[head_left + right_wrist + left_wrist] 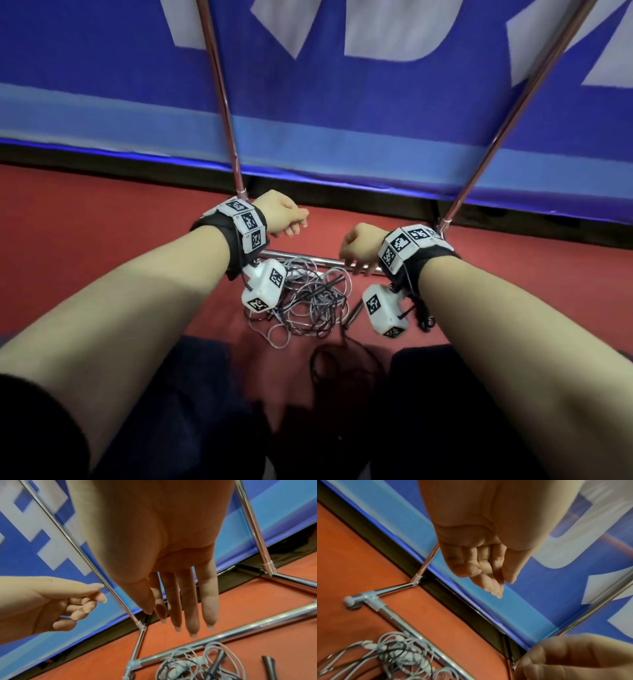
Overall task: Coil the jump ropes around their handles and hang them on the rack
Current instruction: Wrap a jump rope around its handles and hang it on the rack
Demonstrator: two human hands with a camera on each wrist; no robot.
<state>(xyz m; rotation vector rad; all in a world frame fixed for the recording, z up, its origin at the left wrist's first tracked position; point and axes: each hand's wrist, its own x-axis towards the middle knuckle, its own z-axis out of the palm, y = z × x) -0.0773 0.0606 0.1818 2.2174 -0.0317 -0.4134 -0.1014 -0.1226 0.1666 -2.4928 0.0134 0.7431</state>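
Both hands are empty right now. The left hand (281, 213) hangs above the rack's bottom bar (308, 261) with its fingers (494, 588) loosely curled, not holding anything. The right hand (359, 247) is over the same bar, fingers (192, 608) pointing straight down and relaxed, tips close to the bar; can't tell if they actually touch it. The jump ropes (308, 301) are a tangled grey and dark heap on the red floor (102, 222), just on the near side of that bar, with one loop draped over it. A dark handle (354, 313) lies right of the heap. The rack's two upright poles (219, 85) rise behind the bar, in front of a blue banner (342, 120).
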